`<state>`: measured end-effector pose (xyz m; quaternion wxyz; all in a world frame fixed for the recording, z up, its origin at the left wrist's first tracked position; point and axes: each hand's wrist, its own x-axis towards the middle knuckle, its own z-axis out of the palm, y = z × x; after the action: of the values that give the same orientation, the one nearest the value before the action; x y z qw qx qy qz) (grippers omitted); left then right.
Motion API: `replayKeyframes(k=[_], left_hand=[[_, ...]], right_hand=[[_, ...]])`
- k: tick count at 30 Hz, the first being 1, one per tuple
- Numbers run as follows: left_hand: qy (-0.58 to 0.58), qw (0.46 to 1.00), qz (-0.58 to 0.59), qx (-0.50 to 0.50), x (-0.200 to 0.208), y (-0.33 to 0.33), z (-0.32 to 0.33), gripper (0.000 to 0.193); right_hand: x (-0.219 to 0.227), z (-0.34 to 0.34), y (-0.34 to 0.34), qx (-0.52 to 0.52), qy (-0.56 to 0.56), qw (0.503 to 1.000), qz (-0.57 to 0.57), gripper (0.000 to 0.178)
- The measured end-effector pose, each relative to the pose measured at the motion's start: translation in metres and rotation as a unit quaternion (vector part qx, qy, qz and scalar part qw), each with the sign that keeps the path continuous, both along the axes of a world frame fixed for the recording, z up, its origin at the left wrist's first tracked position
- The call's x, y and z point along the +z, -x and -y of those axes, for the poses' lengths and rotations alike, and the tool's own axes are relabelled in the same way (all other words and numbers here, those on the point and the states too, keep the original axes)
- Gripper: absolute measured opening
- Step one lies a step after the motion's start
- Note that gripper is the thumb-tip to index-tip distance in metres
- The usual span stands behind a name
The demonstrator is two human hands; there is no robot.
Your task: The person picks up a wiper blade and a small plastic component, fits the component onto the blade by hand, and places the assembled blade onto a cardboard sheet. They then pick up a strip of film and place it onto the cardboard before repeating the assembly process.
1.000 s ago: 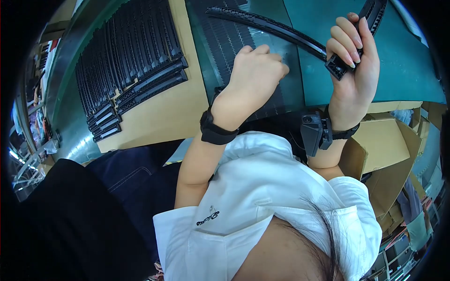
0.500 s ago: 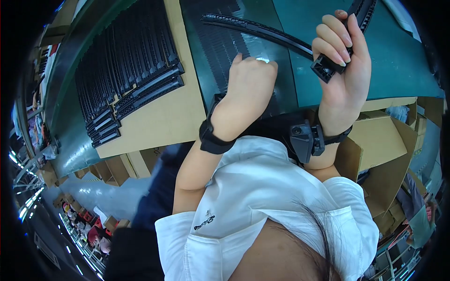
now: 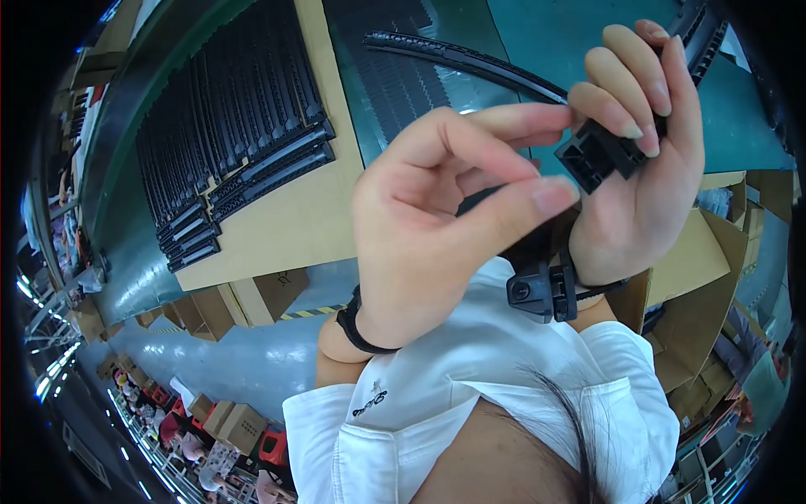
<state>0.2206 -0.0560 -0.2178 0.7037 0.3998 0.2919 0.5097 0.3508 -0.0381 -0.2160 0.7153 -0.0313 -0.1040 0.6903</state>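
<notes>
My right hand [image 3: 642,134] is wrapped round a black plastic part, its blocky, hollow end [image 3: 588,160] jutting out below the fingers. A long, curved black strip [image 3: 462,59] runs from the upper middle to behind those fingers; whether it joins the held part is hidden. My left hand [image 3: 445,227] is beside the blocky end, palm turned up, with thumb and forefinger pinched together. Anything between these fingertips is too small to make out. Another dark strip [image 3: 705,38] shows beyond my right hand.
Rows of black plastic strips [image 3: 235,109] lie on a cardboard sheet [image 3: 277,244] at the left of the green table [image 3: 537,34]. Open cardboard boxes [image 3: 684,260] stand at the right, below the table edge. People and boxes [image 3: 239,428] are farther off at lower left.
My left hand has come up and right from above the table, turned palm up and closed to a pinch by the part. My right hand has shifted slightly right and down.
</notes>
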Motion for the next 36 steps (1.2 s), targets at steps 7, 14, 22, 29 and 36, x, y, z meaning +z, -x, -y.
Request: replayKeyframes(k=[7,14,22,29,36], left_hand=[[0.043,0.999,0.003,-0.002,-0.003,0.005,0.004,0.008],[0.037,0.999,-0.008,0.006,-0.007,0.017,0.005,0.007],[0.004,1.0,-0.017,0.018,-0.016,0.024,0.005,0.007],[-0.004,0.999,-0.015,0.03,-0.019,0.025,0.005,0.008],[-0.041,0.998,-0.043,0.035,-0.021,0.026,0.002,0.009]], right_hand=[[0.007,0.002,0.024,-0.003,-0.023,1.0,-0.018,0.015],[-0.001,0.003,0.034,-0.036,-0.005,0.998,0.059,0.015],[-0.009,0.002,0.039,-0.034,-0.005,0.998,0.058,0.015],[-0.013,0.001,0.041,-0.03,-0.005,0.998,0.054,0.015],[-0.015,0.0,0.041,-0.027,-0.006,0.998,0.049,0.014]])
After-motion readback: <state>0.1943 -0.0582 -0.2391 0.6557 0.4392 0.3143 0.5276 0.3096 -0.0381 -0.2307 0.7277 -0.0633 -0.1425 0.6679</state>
